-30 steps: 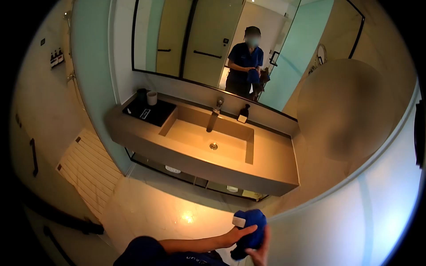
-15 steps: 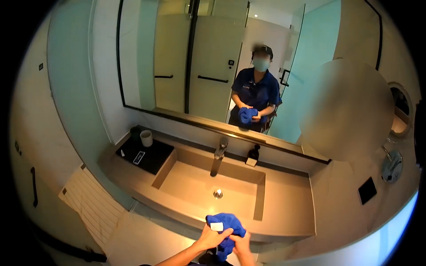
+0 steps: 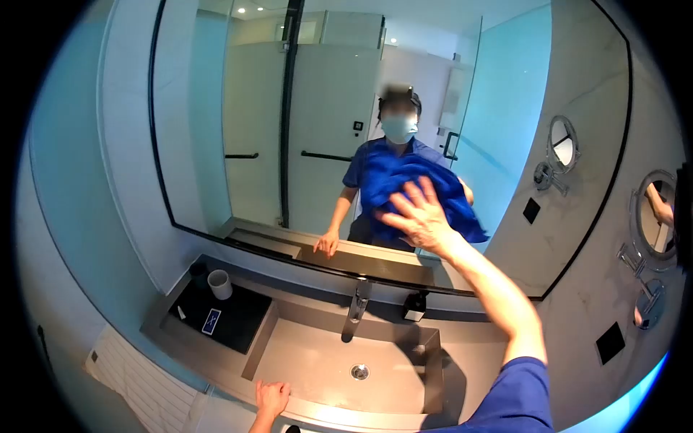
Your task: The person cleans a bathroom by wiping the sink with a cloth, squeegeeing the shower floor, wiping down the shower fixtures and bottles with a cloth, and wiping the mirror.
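Note:
A blue cloth (image 3: 379, 177) is spread against the large wall mirror (image 3: 332, 108). My right hand (image 3: 419, 216) lies flat over it, fingers spread wide, pressing it to the glass; part of the cloth is hidden behind the hand. My left hand (image 3: 273, 398) rests on the front rim of the sink basin (image 3: 317, 353), at its left end. It grips no object, and its reflection shows the fingers apart on the counter edge. Reflected in the mirror is a person in a blue shirt and face mask.
Below the mirror stand a faucet (image 3: 357, 302) and a dark soap bottle (image 3: 414, 307). On the left counter, a black tray (image 3: 242, 328) bears a cup (image 3: 219, 284) and small items. A round makeup mirror (image 3: 653, 216) juts from the right wall.
Both hands held the bunched cloth in front of the basin before. My right hand has raised it onto the mirror, where it is spread out. My left hand has let go and moved to the rim.

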